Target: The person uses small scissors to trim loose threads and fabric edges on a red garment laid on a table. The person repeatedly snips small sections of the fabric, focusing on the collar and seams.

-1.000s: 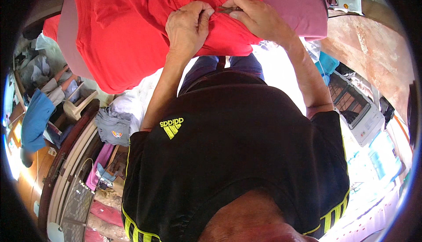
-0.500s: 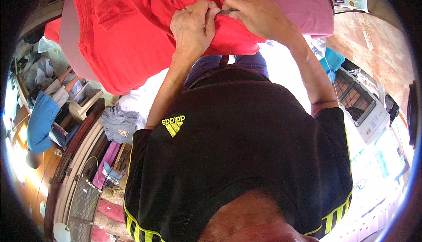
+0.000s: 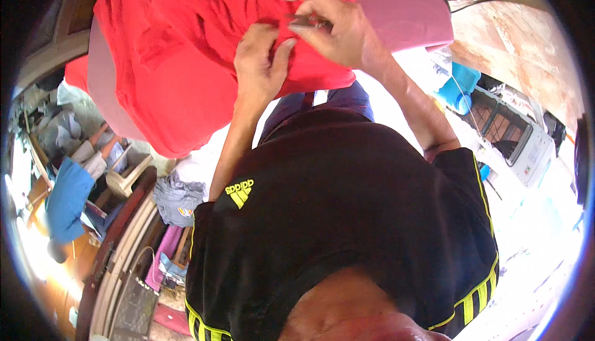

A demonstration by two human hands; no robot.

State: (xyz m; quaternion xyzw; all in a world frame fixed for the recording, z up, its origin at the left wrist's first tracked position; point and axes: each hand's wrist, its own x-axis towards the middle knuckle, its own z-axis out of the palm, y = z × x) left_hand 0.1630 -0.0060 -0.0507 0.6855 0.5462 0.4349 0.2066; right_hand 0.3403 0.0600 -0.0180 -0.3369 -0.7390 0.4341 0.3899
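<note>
Red cloth point(image 3: 180, 87) rumpled over the pink surface point(image 3: 406, 12); just above it, right hand point(image 3: 344, 30), fingers clamped on a small dark tool point(image 3: 304, 20). Left hand point(image 3: 254, 62) on the cloth; whether its fingers pinch, cannot tell. Blue tub point(image 3: 463, 77) off right, contents unclear.

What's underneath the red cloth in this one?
A mauve-pink surface shows past the red cloth on its left and right sides. Whatever lies beneath the middle, around the left hand, is covered by the fabric and cannot be seen.
</note>
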